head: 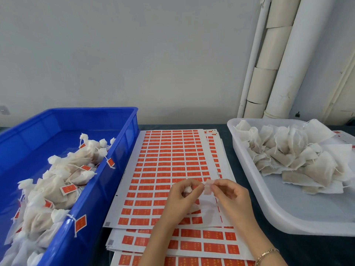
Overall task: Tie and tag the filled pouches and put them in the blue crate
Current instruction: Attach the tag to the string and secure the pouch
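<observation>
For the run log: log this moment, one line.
left hand: grips pouch | right hand: pinches tag | blue crate: holds tagged pouches

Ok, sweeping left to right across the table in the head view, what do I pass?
blue crate holding tagged pouches → sheets of red labels → white tray of untagged pouches

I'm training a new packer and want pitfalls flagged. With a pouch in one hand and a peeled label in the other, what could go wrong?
The pale peeled label pinched by the right hand may fold crooked or stick to itself before it reaches the small white fabric pouch in the left hand.
A red paper tag hangs over the rim of the blue plastic crate; it could snag.
</observation>
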Demonstrator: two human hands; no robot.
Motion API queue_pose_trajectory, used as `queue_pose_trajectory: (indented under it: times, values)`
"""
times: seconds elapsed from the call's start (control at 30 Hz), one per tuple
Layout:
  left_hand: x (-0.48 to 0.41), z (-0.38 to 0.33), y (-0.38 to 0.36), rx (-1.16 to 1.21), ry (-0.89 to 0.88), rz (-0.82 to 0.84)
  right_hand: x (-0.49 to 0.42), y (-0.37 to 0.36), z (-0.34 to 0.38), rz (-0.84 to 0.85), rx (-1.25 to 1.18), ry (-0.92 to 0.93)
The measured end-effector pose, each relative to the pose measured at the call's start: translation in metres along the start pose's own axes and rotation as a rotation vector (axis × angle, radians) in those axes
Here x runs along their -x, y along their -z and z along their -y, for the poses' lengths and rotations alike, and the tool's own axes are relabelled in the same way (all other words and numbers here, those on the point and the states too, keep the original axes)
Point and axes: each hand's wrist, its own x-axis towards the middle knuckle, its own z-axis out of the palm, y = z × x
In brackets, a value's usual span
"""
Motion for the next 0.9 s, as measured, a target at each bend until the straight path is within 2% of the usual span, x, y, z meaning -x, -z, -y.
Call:
queue_pose_trajectory:
  times: [0.27,0.4,0.57,0.9]
  values:
    - [-0.003,0.004,-0.002,-0.066,0.034,-0.047,0.001,0.0,0.003,0.04,0.023,0.043]
    - [-0.004,0.003,-0.003,-0.069,0.057,-0.068,0.002,0.0,0.003,0.005,0.057,0.088]
    - [-0.005,0.003,-0.001,-0.055,0.072,-0.085,0.005,-0.002,0.003,-0.003,0.174,0.222]
    - [-0.005,0.002,0.0,-0.043,0.094,-0.09,0.01,-0.004,0.01,-0.022,0.261,0.337]
